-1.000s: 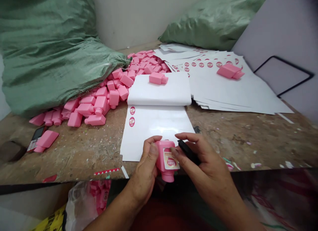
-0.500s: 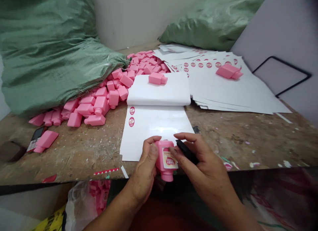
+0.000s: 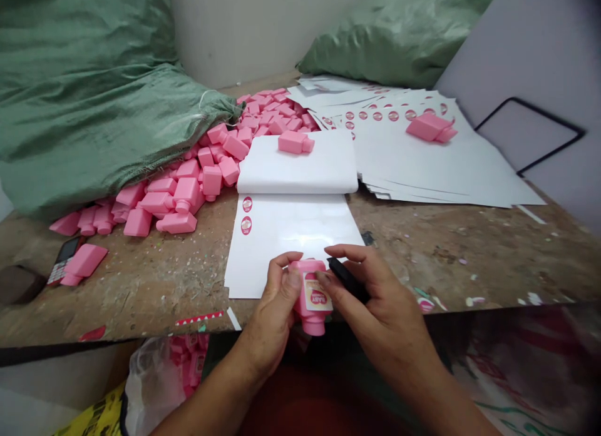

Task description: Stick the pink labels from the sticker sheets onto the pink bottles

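My left hand (image 3: 277, 301) is closed around a small pink plastic bottle (image 3: 313, 324), its neck pointing down toward me. A label (image 3: 317, 296) reading "BABY" lies on the bottle's upper face. The thumb of my right hand (image 3: 375, 298) presses on that label near its upper end. Held in the same right hand is a black object (image 3: 347, 279), long and slim like a pen or cutter; its exact kind I cannot tell. Under and beyond my hands lies a white sticker sheet (image 3: 263, 267) with two oval stickers at its left edge and its far part folded over.
One pink bottle (image 3: 295, 142) rests on the folded sheet, another (image 3: 431, 128) on the stacked sticker sheets (image 3: 436, 173). Many bottles (image 3: 188, 192) spill from a green sack (image 3: 117, 136). A keypad phone (image 3: 66, 261) lies left. Below the table edge hangs a plastic bag (image 3: 153, 376) with bottles.
The whole view has shifted slightly. My hands keep the same hold on the bottle and the black object, with the right thumb staying on the label; the bottle has barely turned.
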The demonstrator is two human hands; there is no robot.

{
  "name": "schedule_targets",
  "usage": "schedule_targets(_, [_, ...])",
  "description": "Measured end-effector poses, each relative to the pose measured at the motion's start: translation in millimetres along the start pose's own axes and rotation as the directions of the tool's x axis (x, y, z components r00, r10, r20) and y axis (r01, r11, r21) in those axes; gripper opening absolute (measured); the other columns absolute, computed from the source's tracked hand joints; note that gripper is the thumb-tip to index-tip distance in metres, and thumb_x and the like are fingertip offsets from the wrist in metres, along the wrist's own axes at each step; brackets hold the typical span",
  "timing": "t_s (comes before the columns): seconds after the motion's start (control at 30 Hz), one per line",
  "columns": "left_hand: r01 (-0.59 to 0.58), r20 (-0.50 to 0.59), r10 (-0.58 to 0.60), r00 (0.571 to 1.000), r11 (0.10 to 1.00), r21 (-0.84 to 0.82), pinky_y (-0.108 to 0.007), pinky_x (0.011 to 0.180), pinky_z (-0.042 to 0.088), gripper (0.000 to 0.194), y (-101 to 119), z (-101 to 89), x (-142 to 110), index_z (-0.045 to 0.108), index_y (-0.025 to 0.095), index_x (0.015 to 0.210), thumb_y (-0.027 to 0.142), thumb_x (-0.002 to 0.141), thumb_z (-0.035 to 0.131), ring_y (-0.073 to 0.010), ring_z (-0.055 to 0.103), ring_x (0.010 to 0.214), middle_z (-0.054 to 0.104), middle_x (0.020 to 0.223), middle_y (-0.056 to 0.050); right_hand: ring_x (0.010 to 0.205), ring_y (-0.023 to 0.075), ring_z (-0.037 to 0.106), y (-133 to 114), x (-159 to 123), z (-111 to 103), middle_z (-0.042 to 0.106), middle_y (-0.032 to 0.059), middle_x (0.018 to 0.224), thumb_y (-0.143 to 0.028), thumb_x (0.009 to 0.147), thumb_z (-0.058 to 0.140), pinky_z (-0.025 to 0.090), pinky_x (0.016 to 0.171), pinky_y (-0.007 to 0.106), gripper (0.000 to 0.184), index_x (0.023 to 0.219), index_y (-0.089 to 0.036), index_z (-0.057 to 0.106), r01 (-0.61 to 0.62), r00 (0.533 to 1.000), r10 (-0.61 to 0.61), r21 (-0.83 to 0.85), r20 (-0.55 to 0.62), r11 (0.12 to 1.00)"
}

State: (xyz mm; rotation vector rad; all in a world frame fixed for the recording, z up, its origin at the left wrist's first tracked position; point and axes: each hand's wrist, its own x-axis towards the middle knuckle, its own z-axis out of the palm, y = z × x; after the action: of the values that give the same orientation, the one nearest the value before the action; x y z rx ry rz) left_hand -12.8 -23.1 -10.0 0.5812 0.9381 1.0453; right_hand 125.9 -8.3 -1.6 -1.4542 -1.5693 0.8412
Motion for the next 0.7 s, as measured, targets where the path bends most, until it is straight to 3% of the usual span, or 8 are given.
schedule_targets(0.13, [-0.032, 0.030, 0.029, 0.999, 0.994, 0.103, -0.028, 0.084, 0.046, 0.050, -1, -3.4, 0, 0.043, 0.027, 0.126, 0.035, 0.085, 0.070, -0.0156, 0.061, 0.095, 0.061, 0.109, -0.003, 0.079, 0.0221, 0.068, 3, -2, 1, 0.073, 0.0031, 0.086, -0.033, 0.088, 0.057, 0.051, 0.067, 0.033, 0.022, 0.107, -0.025, 0.062, 0.046, 0.999, -0.047, -0.072, -0.008, 0.996])
schedule_targets(0.33, [-0.048, 0.001, 0.049, 0.999, 0.963, 0.264, -0.026, 0.080, 0.048, 0.049, 2, -5.9, -5, 0.041, 0.029, 0.127, 0.029, 0.086, 0.068, -0.0150, 0.060, 0.093, 0.060, 0.109, -0.003, 0.066, 0.0247, 0.064, 6, 1, -6, 0.075, 0.0067, 0.082, -0.033, 0.088, 0.056, 0.045, 0.062, 0.037, 0.028, 0.111, -0.023, 0.068, 0.261, 0.959, -0.284, -0.358, -0.011, 0.897])
schedule_targets(0.4, [-0.036, -0.026, 0.045, 0.999, 0.956, 0.290, -0.026, 0.076, 0.048, 0.049, 4, -6.3, -6, 0.042, 0.029, 0.126, 0.030, 0.084, 0.069, -0.0158, 0.061, 0.092, 0.060, 0.114, -0.004, 0.066, 0.0249, 0.064, 9, 5, -15, 0.076, 0.0076, 0.086, -0.039, 0.089, 0.057, 0.045, 0.065, 0.039, 0.026, 0.106, -0.025, 0.071, 0.258, 0.955, -0.294, -0.395, -0.032, 0.882])
schedule_targets(0.53, [0.006, -0.004, -0.005, 1.000, 0.983, 0.185, -0.026, 0.072, 0.048, 0.051, 4, -4.9, -6, 0.044, 0.029, 0.123, 0.030, 0.081, 0.073, -0.0157, 0.061, 0.087, 0.062, 0.111, -0.004, 0.076, 0.0251, 0.068, 8, 9, -29, 0.075, 0.0046, 0.087, -0.043, 0.083, 0.064, 0.050, 0.068, 0.037, 0.020, 0.091, -0.026, 0.072, 0.071, 0.995, -0.078, -0.127, -0.054, 0.989])
schedule_targets(0.63, [0.001, -0.013, 0.001, 1.000, 0.992, 0.128, -0.025, 0.070, 0.045, 0.047, 2, -1.4, -6, 0.047, 0.027, 0.122, 0.035, 0.082, 0.071, -0.0150, 0.061, 0.084, 0.063, 0.103, -0.003, 0.071, 0.0209, 0.067, 2, 8, -26, 0.072, 0.0012, 0.079, -0.042, 0.078, 0.068, 0.052, 0.062, 0.030, 0.021, 0.089, -0.025, 0.070, -0.059, 0.997, 0.050, 0.138, 0.065, 0.989])
schedule_targets(0.7, [0.003, -0.031, 0.002, 1.000, 0.991, 0.134, -0.023, 0.068, 0.044, 0.046, 2, 0.5, -6, 0.048, 0.027, 0.120, 0.037, 0.082, 0.071, -0.0132, 0.060, 0.078, 0.063, 0.097, -0.001, 0.069, 0.0189, 0.066, -1, 7, -19, 0.071, -0.0002, 0.077, -0.039, 0.075, 0.070, 0.052, 0.060, 0.028, 0.023, 0.092, -0.024, 0.070, -0.098, 0.987, 0.070, 0.204, 0.142, 0.974])
